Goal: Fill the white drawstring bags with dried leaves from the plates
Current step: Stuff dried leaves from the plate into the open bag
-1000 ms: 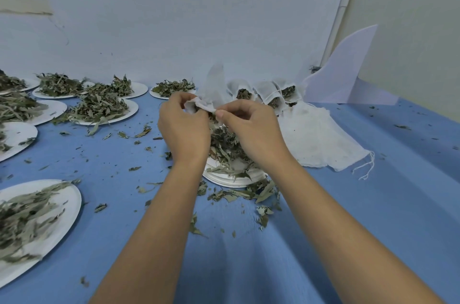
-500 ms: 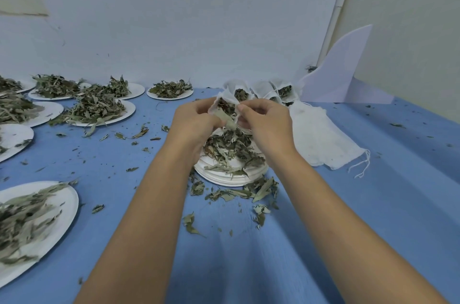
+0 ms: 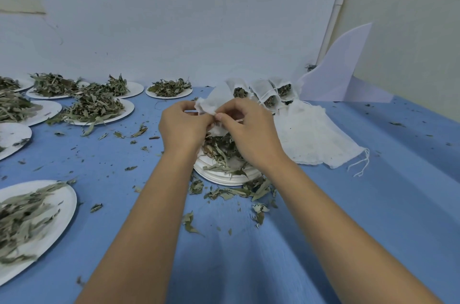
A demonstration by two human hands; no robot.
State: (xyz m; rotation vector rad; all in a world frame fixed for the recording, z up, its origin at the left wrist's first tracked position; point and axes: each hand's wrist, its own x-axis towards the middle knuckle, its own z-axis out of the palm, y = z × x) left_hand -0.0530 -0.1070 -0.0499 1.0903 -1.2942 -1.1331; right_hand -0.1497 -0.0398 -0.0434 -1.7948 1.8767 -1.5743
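Note:
My left hand (image 3: 183, 127) and my right hand (image 3: 250, 132) both pinch the mouth of a small white drawstring bag (image 3: 211, 103), held above a white plate stack (image 3: 224, 175) piled with dried leaves (image 3: 220, 148). The bag's lower part is hidden between my hands. Behind them stand several filled bags (image 3: 267, 91) with leaves showing at their mouths. A flat pile of unfilled white bags (image 3: 313, 134) lies to the right.
Several white plates of dried leaves (image 3: 97, 107) sit to the left and at the back, one near the front left (image 3: 37, 216). Loose leaf bits (image 3: 234, 193) litter the blue tablecloth. A white folded card (image 3: 341, 72) leans at the back right wall.
The bag's open mouth, showing leaves half a second ago, is now pinched together between both hands. Both hands stayed above the plate stack.

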